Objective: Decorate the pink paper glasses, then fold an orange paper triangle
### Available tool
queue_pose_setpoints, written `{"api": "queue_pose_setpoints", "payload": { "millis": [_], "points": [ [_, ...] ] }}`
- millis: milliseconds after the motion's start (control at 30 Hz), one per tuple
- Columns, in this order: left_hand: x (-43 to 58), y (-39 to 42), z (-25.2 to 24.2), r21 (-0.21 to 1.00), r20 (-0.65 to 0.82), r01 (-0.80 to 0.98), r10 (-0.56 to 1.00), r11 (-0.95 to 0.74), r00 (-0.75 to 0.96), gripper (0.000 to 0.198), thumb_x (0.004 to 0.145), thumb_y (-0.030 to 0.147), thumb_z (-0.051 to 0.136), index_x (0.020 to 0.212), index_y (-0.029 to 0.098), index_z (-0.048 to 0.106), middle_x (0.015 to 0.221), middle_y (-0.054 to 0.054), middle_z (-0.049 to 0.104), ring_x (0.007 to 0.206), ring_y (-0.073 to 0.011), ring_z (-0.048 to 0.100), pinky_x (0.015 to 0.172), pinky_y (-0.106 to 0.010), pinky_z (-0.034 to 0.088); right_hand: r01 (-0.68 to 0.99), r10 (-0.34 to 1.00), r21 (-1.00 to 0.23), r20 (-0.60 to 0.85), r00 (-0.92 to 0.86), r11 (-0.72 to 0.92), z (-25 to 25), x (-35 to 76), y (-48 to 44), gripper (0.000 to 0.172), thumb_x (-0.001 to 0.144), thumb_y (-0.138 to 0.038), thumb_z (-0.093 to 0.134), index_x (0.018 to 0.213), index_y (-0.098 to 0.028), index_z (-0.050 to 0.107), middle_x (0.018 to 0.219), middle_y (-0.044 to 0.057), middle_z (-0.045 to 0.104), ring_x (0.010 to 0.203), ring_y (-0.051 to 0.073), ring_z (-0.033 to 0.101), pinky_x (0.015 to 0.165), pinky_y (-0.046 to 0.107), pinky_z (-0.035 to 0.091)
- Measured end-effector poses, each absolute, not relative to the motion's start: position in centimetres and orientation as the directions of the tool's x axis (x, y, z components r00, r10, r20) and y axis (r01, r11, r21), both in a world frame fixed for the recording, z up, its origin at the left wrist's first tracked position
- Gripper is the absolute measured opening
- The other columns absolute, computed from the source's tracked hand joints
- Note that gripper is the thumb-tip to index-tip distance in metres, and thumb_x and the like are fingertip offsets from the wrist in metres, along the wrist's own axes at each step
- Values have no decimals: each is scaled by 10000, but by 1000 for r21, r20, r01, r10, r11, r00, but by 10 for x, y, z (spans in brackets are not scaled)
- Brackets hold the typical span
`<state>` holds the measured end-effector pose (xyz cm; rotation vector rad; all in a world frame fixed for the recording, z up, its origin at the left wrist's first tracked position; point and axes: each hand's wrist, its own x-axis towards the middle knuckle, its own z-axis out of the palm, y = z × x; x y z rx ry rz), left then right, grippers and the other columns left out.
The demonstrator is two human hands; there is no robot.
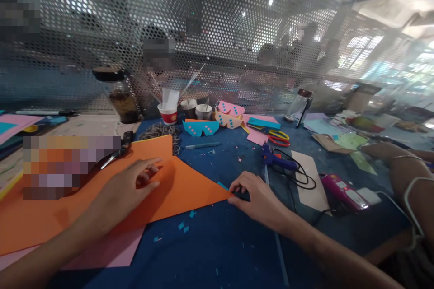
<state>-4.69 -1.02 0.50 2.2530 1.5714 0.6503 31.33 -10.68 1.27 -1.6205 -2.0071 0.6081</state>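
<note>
A large sheet of orange paper (183,185) lies in front of me, folded so that its right end narrows to a point. My right hand (254,196) pinches that pointed tip between thumb and fingers. Over the middle of the sheet rests my left hand (132,185), its fingers loosely curved and the thumb apart, holding nothing. Whether its palm presses on the paper I cannot tell. Beneath the orange paper a pink sheet (118,253) sticks out. Scissors (117,151) with a black handle lie at the left, on the orange paper's far side.
Behind the paper stand paper cups (167,115), a blue paper mask (201,128) and rubber bands (156,133). A blue glue gun (280,160) with its cable, yellow-red scissors (278,138) and a magenta box (342,192) lie right. Another person's arm (407,167) reaches in there.
</note>
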Motion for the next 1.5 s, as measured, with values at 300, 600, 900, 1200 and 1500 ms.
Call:
{"api": "queue_pose_setpoints", "payload": {
  "millis": [300, 600, 900, 1200, 1500],
  "points": [
    [-51, -15, -9, 194, 368, 818, 813, -542, 451, 331, 1074, 425, 549, 1333, 282, 697, 1354, -96, 795, 1233, -350, 742, 1031, -530, 616, 780, 974, -585, 109, -198, 224, 11, 314, -107, 153, 916, -142, 817, 993, -242, 732, 1050, 23, 716, 996, 225, 684, 904, 402, 489],
    [-51, -17, -7, 259, 321, 810, 838, -525, 441, 492, 1030, 586, 568, 1340, 240, 728, 1387, -156, 774, 1241, -391, 738, 1020, -584, 618, 767, 971, -598, 106, -213, 234, 10, 316, -106, 136, 927, -141, 802, 993, -234, 728, 1061, 30, 714, 1007, 221, 672, 907, 396, 496],
    [-41, -38, -14, 235, 297, 610, 653, -757, 696, 617, 959, 705, 689, 1492, 394, 674, 1473, -52, 757, 1318, -333, 721, 1103, -486, 592, 703, 979, -683, 172, -110, 199, 11, 319, -101, 114, 1018, -177, 659, 928, -227, 710, 940, 8, 713, 846, 166, 668, 785, 315, 489],
    [-48, -37, -29, 62, 393, 420, 409, -905, 823, 429, 1070, 275, 479, 1401, 374, 733, 1412, -37, 798, 1195, -276, 794, 947, -424, 673, 680, 964, -691, 249, -92, 244, 10, 322, -100, 163, 1073, -257, 611, 940, -220, 697, 951, 22, 731, 894, 183, 691, 830, 327, 496],
    [-45, -39, 26, -63, 547, 661, 528, -748, 649, 326, 1135, 397, 456, 1108, 243, 742, 1071, -55, 876, 974, -281, 831, 907, -441, 640, 514, 931, -781, 343, -123, 355, 28, 322, -97, 283, 1072, -294, 654, 1350, -242, 666, 1273, 74, 739, 1078, 192, 715, 984, 360, 557]
  ]
}}
